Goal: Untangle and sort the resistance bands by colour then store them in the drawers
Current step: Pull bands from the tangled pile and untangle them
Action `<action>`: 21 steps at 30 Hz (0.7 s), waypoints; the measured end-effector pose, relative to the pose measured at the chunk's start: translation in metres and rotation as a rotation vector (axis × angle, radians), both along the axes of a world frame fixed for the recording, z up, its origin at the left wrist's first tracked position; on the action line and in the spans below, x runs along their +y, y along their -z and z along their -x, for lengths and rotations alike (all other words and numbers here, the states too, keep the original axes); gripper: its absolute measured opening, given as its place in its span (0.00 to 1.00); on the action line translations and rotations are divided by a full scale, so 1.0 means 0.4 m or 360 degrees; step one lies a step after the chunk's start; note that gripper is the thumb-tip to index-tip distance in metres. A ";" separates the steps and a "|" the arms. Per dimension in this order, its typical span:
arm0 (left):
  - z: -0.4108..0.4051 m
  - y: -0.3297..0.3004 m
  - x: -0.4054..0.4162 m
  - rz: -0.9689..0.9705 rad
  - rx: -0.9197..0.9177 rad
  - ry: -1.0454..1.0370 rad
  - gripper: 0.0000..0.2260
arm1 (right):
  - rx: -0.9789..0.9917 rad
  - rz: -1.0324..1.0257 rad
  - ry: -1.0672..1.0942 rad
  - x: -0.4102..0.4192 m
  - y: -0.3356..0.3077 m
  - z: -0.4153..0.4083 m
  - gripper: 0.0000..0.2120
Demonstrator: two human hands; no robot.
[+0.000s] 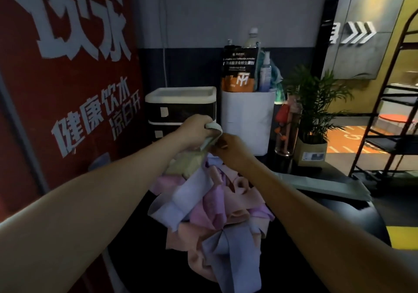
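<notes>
On the left we see a big red wall [67, 89] with white writing on it. Next to it, far back, stands a small white drawer box [181, 107] with dark drawer fronts. Our left hand [195, 132] is up in front of the drawers, and its fingers are curled tight round a pale green band [211, 134]. Our right hand [229, 149] is just beside it, with fingers bent and pinching the same green band lower down.

Under our hands lies a messy pile of bands [208, 206] on a dark table [339, 215]. The pile has purple, pink, peach and pale green bands all mixed up, and it runs from the middle of the table to the near edge.

To the right of the drawers stands a white bin [246, 123]. An orange and black bag [239, 68], a bottle with a white cap [253, 38] and a blue spray bottle [264, 71] poke out of its top. Further right is a green plant [314, 95] in a pot. A flat grey strip [325, 185] lies on the table on the right. At the far right stands a dark metal rack [391, 102], with a yellow lit room behind it
</notes>
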State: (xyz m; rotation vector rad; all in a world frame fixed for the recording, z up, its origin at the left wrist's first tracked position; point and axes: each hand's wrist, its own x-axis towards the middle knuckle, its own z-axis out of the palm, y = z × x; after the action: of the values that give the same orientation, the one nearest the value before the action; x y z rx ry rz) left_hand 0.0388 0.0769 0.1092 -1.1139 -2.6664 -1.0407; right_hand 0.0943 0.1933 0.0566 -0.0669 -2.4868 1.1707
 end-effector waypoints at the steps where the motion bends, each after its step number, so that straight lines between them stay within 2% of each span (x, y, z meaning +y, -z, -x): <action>1: -0.001 -0.003 0.010 -0.0039 -0.0026 0.0007 0.07 | 0.0043 -0.0003 0.0037 0.009 0.000 0.000 0.04; 4: -0.003 -0.017 0.040 -0.0101 -0.0051 0.0034 0.07 | 0.0165 0.0005 0.0119 0.038 -0.015 -0.004 0.09; 7: -0.009 -0.035 0.075 -0.0232 -0.0151 0.0106 0.08 | 0.0274 0.0024 0.0196 0.074 -0.033 -0.008 0.07; 9: -0.013 -0.043 0.101 -0.0284 -0.0207 0.0135 0.05 | 0.0314 0.0055 0.0242 0.101 -0.045 -0.012 0.06; 15: -0.014 -0.052 0.174 -0.0362 -0.0356 0.0188 0.03 | 0.0371 -0.0060 0.0339 0.172 -0.069 -0.043 0.03; 18: -0.011 -0.061 0.201 -0.0379 -0.0355 0.0202 0.09 | 0.0425 -0.0043 0.0437 0.228 -0.079 -0.046 0.03; 21: -0.011 -0.069 0.220 -0.0343 -0.0333 0.0227 0.11 | 0.0431 -0.0029 0.0514 0.279 -0.096 -0.052 0.06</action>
State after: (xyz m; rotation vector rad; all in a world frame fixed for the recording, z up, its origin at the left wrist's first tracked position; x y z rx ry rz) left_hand 0.0431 0.1647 0.1368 -1.2255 -2.5719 -1.5077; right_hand 0.1151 0.3048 0.0948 -0.2754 -2.1511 0.9520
